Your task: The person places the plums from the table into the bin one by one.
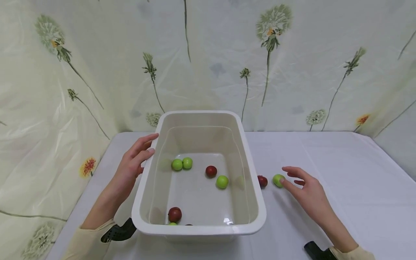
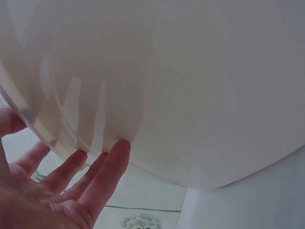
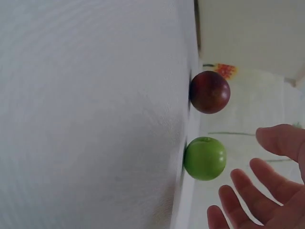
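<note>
My left hand [image 1: 131, 164] lies against the left side of a white plastic tub [image 1: 143, 202], its fingertips touching the outer wall and the thumb at the rim. In the left wrist view those fingers [image 2: 107, 174] are extended along the wall. To the tub's right, my right hand [image 1: 307, 189] reaches toward a small green apple [image 3: 205, 159] on the table with spread, slightly bent fingers; a gap shows between them and the apple in the right wrist view. Next to that apple sits a dark red round fruit [image 3: 209, 92], partly hidden by the tub in the head view.
Inside the tub lie several small fruits, among them a pair of green apples [image 1: 182, 164], another green apple [image 1: 222, 182] and dark red fruits [image 1: 211, 171]; the near wall hides some. A white cloth [image 1: 351, 173] covers the table. A flower-patterned curtain [image 1: 208, 90] stands behind.
</note>
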`<act>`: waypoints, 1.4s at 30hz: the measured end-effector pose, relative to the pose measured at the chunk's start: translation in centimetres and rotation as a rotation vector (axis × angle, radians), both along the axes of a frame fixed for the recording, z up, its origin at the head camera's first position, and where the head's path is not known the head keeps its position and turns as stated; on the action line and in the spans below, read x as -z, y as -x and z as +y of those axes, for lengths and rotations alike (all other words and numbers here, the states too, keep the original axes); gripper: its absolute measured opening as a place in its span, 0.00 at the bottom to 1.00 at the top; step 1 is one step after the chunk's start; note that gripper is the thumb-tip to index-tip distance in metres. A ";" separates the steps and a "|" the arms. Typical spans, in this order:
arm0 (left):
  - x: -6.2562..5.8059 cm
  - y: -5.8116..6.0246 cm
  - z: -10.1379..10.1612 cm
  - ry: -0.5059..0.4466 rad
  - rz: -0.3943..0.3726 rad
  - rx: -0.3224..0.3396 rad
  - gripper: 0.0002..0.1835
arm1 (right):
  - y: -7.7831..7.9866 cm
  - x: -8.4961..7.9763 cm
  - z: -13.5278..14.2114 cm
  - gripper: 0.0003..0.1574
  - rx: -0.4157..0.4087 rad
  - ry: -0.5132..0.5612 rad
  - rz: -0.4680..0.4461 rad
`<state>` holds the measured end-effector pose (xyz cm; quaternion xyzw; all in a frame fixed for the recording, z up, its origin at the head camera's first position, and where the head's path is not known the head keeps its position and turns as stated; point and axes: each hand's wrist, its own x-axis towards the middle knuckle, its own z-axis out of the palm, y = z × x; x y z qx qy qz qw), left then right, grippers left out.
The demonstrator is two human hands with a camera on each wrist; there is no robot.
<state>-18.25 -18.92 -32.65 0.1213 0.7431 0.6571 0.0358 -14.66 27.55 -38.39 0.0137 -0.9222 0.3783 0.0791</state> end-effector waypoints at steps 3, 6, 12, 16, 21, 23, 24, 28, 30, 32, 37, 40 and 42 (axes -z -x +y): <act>0.0 0.0 0.0 -0.004 -0.003 0.002 0.25 | 0.3 0.3 0.4 0.31 -0.013 -0.005 -0.039; 0.0 -0.1 0.0 -0.007 -0.001 0.003 0.25 | 0.5 0.5 0.7 0.32 -0.028 -0.013 -0.065; 0.1 -0.1 0.0 -0.001 -0.003 0.001 0.26 | 1.1 0.8 1.1 0.31 -0.075 -0.019 -0.095; 0.1 -0.1 0.1 0.002 0.000 0.003 0.26 | 1.4 0.9 1.2 0.30 -0.104 -0.022 -0.110; 0.2 -0.1 0.2 0.002 0.000 0.001 0.25 | 1.6 1.1 1.3 0.30 -0.138 -0.037 -0.111; 0.1 -0.1 0.1 0.004 0.002 -0.002 0.25 | 1.6 1.1 1.3 0.30 -0.146 -0.041 -0.103; 0.1 -0.1 0.1 0.004 0.002 -0.003 0.25 | 1.7 1.1 1.3 0.29 -0.150 -0.042 -0.099; 0.0 -0.1 0.1 0.001 -0.003 -0.005 0.25 | 1.8 1.1 1.3 0.28 -0.155 -0.049 -0.103; 0.0 -0.1 0.1 -0.001 -0.005 -0.006 0.25 | 1.9 1.1 1.3 0.27 -0.158 -0.047 -0.106; 0.0 -0.2 0.1 -0.003 -0.003 -0.007 0.25 | 1.9 1.1 1.3 0.27 -0.157 -0.047 -0.104; 0.0 -0.1 0.1 -0.003 0.003 -0.005 0.25 | 1.9 0.6 1.2 0.27 -0.151 -0.033 -0.067; 0.0 -0.1 0.0 0.002 0.001 -0.006 0.25 | 1.8 0.4 1.0 0.27 -0.144 -0.015 -0.038; 0.0 -0.1 0.0 0.003 -0.001 -0.007 0.25 | 1.8 0.3 0.8 0.27 -0.134 -0.007 -0.021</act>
